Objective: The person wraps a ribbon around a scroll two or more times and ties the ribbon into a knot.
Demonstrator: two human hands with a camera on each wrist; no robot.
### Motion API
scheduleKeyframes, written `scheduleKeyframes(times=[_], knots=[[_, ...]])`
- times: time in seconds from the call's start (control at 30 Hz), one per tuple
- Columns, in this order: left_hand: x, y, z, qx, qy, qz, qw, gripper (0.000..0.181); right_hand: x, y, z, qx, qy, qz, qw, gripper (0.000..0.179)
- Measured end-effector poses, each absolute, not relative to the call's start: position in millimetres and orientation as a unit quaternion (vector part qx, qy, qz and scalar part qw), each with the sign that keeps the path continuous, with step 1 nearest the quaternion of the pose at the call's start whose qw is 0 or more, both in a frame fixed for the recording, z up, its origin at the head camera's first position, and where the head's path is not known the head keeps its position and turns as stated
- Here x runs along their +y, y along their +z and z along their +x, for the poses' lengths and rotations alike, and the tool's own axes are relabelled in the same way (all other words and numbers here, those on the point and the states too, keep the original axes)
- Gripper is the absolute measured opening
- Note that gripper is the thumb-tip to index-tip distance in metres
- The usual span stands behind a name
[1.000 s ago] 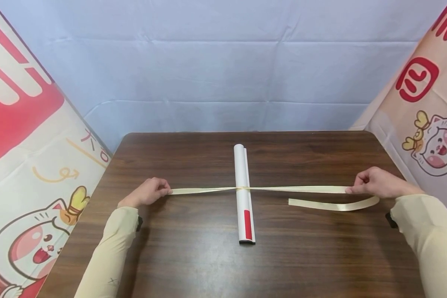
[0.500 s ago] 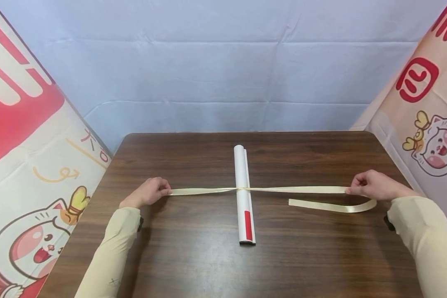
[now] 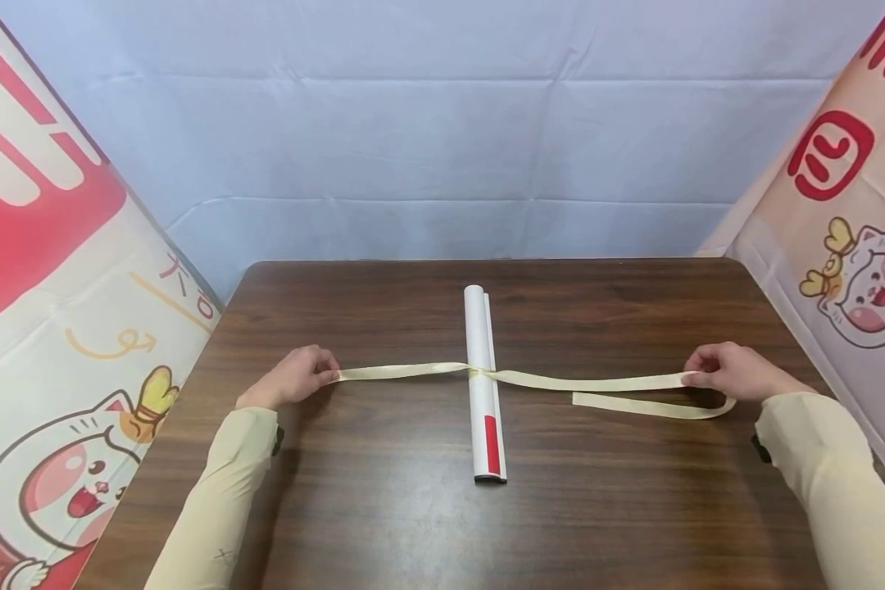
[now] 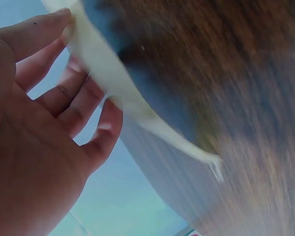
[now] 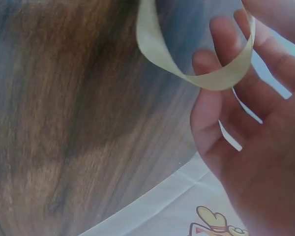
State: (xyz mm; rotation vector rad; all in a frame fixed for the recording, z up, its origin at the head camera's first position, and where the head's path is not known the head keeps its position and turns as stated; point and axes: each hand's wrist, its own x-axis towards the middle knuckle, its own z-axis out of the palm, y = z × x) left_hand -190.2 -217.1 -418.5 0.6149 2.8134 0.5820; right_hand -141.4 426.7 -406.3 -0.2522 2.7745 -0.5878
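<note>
A white rolled tube of paper (image 3: 476, 336) with a red patch near its front end lies lengthwise in the middle of the table. Around its middle runs a cream ribbon (image 3: 590, 383), crossed or knotted there; which of the two I cannot tell. My left hand (image 3: 295, 377) pinches the ribbon's left stretch between thumb and fingertips. On the other side my right hand (image 3: 737, 373) pinches the right stretch, and a tail loops back below it toward the tube. In the right wrist view the looped ribbon (image 5: 221, 78) hangs in front of the fingers.
The dark wooden table (image 3: 383, 524) has rounded far corners. Behind it hangs a pale blue-white cloth (image 3: 428, 147). Printed banners with cartoon cats stand at the left (image 3: 52, 459) and right (image 3: 855, 279) sides.
My right hand has moved slightly inward and toward the near side. The ribbon, taut before, now sags on the right and bows a little on the left. The tube has stayed in place.
</note>
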Motion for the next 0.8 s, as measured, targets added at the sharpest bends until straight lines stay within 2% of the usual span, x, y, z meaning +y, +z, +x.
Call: scheduleKeyframes(times=[0.2,0.37,0.57,0.8], knots=[[-213.5,-417.0,-191.0,0.959,0.187,0.193,0.089,0.014,420.0,-404.2,-143.4,0.968,-0.19,-0.101,0.128,0.019],[-197.8,-414.5,-189.6,0.952,0.208,0.212,0.071,0.016,402.6,-398.9,-148.2,0.97,-0.178,-0.13,0.103,0.014],[-160.4,-418.1,-192.2,0.932,0.246,0.264,0.042,0.014,368.2,-395.9,-151.7,0.963,-0.201,-0.153,0.094,0.01],[-111.0,-413.2,-193.2,0.92,0.253,0.294,0.055,0.015,323.2,-398.5,-155.8,0.949,-0.236,-0.182,0.102,0.005]])
